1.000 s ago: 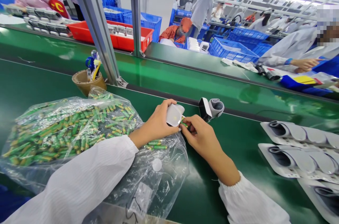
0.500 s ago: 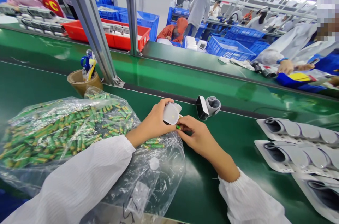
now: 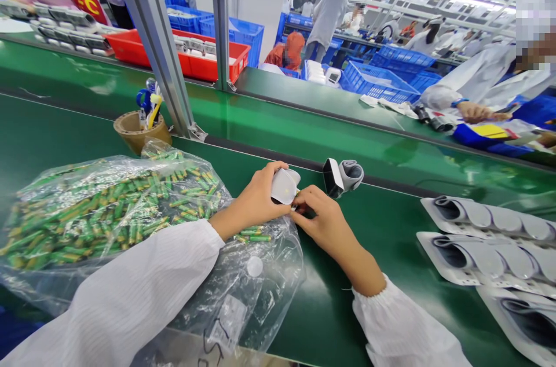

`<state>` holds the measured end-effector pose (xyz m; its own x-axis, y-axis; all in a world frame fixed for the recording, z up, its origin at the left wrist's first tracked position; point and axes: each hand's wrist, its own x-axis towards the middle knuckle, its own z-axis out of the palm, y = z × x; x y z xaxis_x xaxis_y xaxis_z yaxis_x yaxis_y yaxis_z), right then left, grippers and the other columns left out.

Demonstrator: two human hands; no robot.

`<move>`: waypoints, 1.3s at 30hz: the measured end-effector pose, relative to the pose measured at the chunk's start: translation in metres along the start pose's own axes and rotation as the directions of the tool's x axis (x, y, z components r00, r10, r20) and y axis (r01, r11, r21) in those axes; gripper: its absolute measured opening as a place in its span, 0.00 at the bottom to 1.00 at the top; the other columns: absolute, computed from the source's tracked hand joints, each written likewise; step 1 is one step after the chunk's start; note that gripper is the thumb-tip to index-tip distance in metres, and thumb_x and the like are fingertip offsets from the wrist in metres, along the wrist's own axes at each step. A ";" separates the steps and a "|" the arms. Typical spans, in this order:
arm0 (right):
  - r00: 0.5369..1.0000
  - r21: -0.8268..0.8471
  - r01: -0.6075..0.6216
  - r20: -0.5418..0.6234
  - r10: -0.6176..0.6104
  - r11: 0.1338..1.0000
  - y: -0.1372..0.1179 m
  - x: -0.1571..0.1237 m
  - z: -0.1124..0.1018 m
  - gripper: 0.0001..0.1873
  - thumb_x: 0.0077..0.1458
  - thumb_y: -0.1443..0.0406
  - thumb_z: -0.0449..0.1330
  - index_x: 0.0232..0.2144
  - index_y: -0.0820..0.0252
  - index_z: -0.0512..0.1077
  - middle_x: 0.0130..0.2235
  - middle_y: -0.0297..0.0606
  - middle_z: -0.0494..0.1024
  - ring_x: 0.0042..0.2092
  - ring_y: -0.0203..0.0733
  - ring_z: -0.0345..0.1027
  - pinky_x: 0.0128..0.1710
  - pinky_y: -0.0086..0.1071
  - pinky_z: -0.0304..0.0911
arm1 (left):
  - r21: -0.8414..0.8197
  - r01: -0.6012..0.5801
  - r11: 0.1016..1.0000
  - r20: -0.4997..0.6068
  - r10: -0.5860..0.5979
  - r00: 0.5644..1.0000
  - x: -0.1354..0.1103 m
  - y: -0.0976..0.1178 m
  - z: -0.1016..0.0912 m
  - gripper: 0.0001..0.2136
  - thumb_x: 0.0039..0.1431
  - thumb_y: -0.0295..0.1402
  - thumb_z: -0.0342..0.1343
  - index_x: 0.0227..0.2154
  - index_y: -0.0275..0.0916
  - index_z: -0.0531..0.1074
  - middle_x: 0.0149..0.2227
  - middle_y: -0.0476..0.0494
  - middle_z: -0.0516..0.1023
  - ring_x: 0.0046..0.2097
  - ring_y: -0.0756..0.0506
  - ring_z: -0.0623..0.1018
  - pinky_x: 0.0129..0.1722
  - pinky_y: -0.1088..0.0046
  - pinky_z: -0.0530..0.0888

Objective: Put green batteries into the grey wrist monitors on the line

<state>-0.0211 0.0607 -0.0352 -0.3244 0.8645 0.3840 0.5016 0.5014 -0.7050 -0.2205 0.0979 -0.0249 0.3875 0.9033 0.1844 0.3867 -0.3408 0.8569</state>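
Note:
My left hand (image 3: 256,198) is wrapped round a wrist blood pressure monitor (image 3: 284,186), whose light grey cuff faces up. At the monitor's right side, my right hand (image 3: 320,217) has thumb and fingers pinched together on a small green battery (image 3: 297,198), mostly hidden by the fingertips. Many green and gold batteries (image 3: 104,210) fill a clear plastic bag (image 3: 256,297) left of and under my left forearm. A few loose batteries (image 3: 254,236) lie near my left wrist. Another wrist monitor (image 3: 343,176) stands beyond my right hand, its cuff rolled up.
Trays of rolled cuffs (image 3: 490,239) line the right side. A brown cup (image 3: 141,132) with pens and scissors stands by a metal post (image 3: 160,48). Behind are a green conveyor (image 3: 260,124), a red bin (image 3: 195,66) and blue crates (image 3: 373,80). Co-workers are across the line.
The view has shifted slightly. Less green shows at my right fingertips, which stay against the monitor's side. My left hand keeps holding the monitor.

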 end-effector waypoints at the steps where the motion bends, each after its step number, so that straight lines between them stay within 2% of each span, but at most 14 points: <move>1: 1.000 -0.045 0.026 -0.014 -0.027 0.999 0.000 0.000 0.001 0.04 0.62 0.66 0.64 0.34 0.57 0.72 0.37 0.35 0.71 0.33 0.36 0.68 0.35 0.34 0.68 | 0.001 0.004 1.000 0.004 -0.004 1.000 0.000 0.001 0.000 0.36 0.48 0.32 0.66 0.60 0.46 0.59 0.62 0.38 0.69 0.61 0.32 0.70 0.59 0.50 0.71; 4: 0.997 -0.110 0.075 -0.001 -0.076 0.991 0.000 0.000 0.001 0.04 0.63 0.68 0.63 0.35 0.57 0.70 0.40 0.38 0.72 0.36 0.38 0.68 0.36 0.35 0.68 | 0.015 0.012 1.000 0.009 -0.013 1.000 0.000 0.003 -0.001 0.36 0.48 0.32 0.65 0.60 0.46 0.59 0.62 0.39 0.69 0.61 0.32 0.69 0.58 0.51 0.71; 8: 0.994 -0.176 0.112 0.022 -0.110 0.978 0.001 -0.001 -0.003 0.03 0.63 0.66 0.63 0.39 0.56 0.72 0.48 0.44 0.73 0.50 0.48 0.68 0.51 0.46 0.68 | 0.031 0.018 0.999 0.014 -0.019 1.000 0.001 0.005 -0.001 0.35 0.49 0.34 0.65 0.61 0.45 0.59 0.62 0.39 0.69 0.60 0.33 0.69 0.58 0.51 0.71; 10: 0.997 -0.159 0.071 -0.014 -0.074 0.985 0.003 -0.002 -0.002 0.04 0.62 0.65 0.64 0.40 0.56 0.73 0.51 0.45 0.71 0.55 0.51 0.67 0.57 0.51 0.65 | 0.031 0.023 0.999 0.014 -0.024 1.000 0.001 0.005 -0.001 0.36 0.48 0.34 0.65 0.61 0.45 0.59 0.62 0.39 0.69 0.61 0.33 0.69 0.58 0.51 0.71; 12: 0.998 -0.049 -0.029 -0.048 0.027 0.998 0.006 -0.002 0.002 0.06 0.60 0.63 0.65 0.39 0.56 0.74 0.53 0.45 0.69 0.56 0.50 0.67 0.59 0.50 0.65 | 0.035 0.026 0.999 0.021 -0.027 0.999 0.001 0.004 -0.001 0.36 0.48 0.33 0.65 0.61 0.45 0.59 0.63 0.39 0.68 0.61 0.33 0.68 0.58 0.51 0.71; 16: 0.948 0.272 -0.299 -0.022 0.317 0.915 0.013 0.000 0.010 0.15 0.53 0.60 0.68 0.40 0.55 0.69 0.46 0.39 0.73 0.46 0.44 0.71 0.51 0.44 0.70 | 0.063 -0.034 0.997 0.047 0.031 0.998 -0.002 0.001 0.000 0.37 0.47 0.30 0.63 0.61 0.45 0.56 0.63 0.38 0.67 0.62 0.33 0.68 0.60 0.50 0.70; 18: 0.920 0.360 -0.367 0.006 0.392 0.858 0.015 0.000 0.012 0.20 0.50 0.59 0.69 0.42 0.55 0.67 0.44 0.36 0.75 0.42 0.41 0.72 0.50 0.42 0.70 | 0.072 -0.081 0.994 0.049 0.078 0.996 -0.003 0.000 0.001 0.37 0.48 0.29 0.63 0.61 0.45 0.56 0.63 0.37 0.67 0.62 0.33 0.68 0.61 0.50 0.70; 24: 0.905 0.392 -0.368 -0.058 0.422 0.843 0.007 0.000 0.015 0.37 0.45 0.61 0.71 0.56 0.55 0.65 0.53 0.43 0.75 0.53 0.47 0.72 0.54 0.44 0.70 | 0.084 -0.210 0.974 0.060 0.206 0.977 -0.003 -0.002 -0.001 0.37 0.48 0.29 0.64 0.61 0.45 0.56 0.62 0.36 0.66 0.64 0.32 0.67 0.61 0.51 0.71; 28: 0.876 0.445 -0.385 -0.100 0.472 0.809 0.006 0.003 0.021 0.35 0.44 0.62 0.70 0.56 0.55 0.66 0.54 0.42 0.73 0.44 0.42 0.73 0.46 0.39 0.73 | 0.035 -0.247 0.968 0.057 0.245 0.968 -0.002 -0.006 -0.002 0.37 0.47 0.27 0.64 0.61 0.46 0.56 0.62 0.36 0.66 0.63 0.33 0.69 0.62 0.52 0.70; 32: 0.845 0.549 -0.421 -0.051 0.532 0.722 0.011 0.007 0.022 0.35 0.42 0.64 0.69 0.55 0.54 0.68 0.50 0.37 0.72 0.35 0.35 0.69 0.33 0.31 0.70 | -0.060 -0.230 0.971 0.160 0.237 0.958 -0.001 -0.008 -0.006 0.38 0.48 0.27 0.64 0.61 0.47 0.54 0.63 0.37 0.65 0.61 0.36 0.72 0.60 0.56 0.72; 34: 0.868 0.537 -0.384 -0.066 0.492 0.751 0.011 0.008 0.018 0.34 0.42 0.65 0.69 0.54 0.55 0.70 0.48 0.36 0.71 0.34 0.35 0.69 0.32 0.31 0.70 | -0.090 -0.184 0.979 0.216 0.200 0.956 -0.001 -0.007 -0.008 0.38 0.50 0.27 0.64 0.62 0.47 0.54 0.65 0.36 0.63 0.61 0.37 0.72 0.59 0.58 0.72; 36: 0.898 0.469 -0.332 -0.108 0.427 0.818 0.008 0.009 0.010 0.30 0.47 0.63 0.67 0.54 0.56 0.71 0.47 0.38 0.72 0.35 0.37 0.70 0.33 0.32 0.70 | -0.086 -0.126 0.988 0.238 0.143 0.961 -0.001 -0.006 -0.009 0.39 0.50 0.27 0.64 0.64 0.47 0.54 0.66 0.36 0.62 0.59 0.38 0.73 0.58 0.60 0.73; 38: 0.894 0.362 -0.282 -0.237 0.380 0.889 0.004 0.010 -0.002 0.21 0.57 0.60 0.62 0.53 0.57 0.71 0.42 0.38 0.74 0.34 0.38 0.70 0.32 0.33 0.69 | -0.087 -0.081 0.993 0.218 0.099 0.971 0.000 -0.005 -0.009 0.41 0.49 0.27 0.65 0.64 0.47 0.53 0.64 0.37 0.65 0.56 0.39 0.75 0.57 0.60 0.73; 39: 0.871 0.278 -0.255 -0.350 0.344 0.926 0.004 0.010 -0.009 0.17 0.61 0.59 0.59 0.51 0.58 0.72 0.40 0.39 0.75 0.34 0.40 0.70 0.34 0.35 0.69 | -0.089 -0.069 0.994 0.193 0.085 0.978 0.001 -0.006 -0.008 0.41 0.49 0.27 0.65 0.64 0.47 0.53 0.62 0.38 0.67 0.55 0.39 0.76 0.57 0.59 0.73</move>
<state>-0.0152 0.0717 -0.0282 0.1704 0.9385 0.3002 0.3245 0.2342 -0.9164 -0.2293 0.1027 -0.0254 0.5729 0.8038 0.1601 0.2830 -0.3773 0.8818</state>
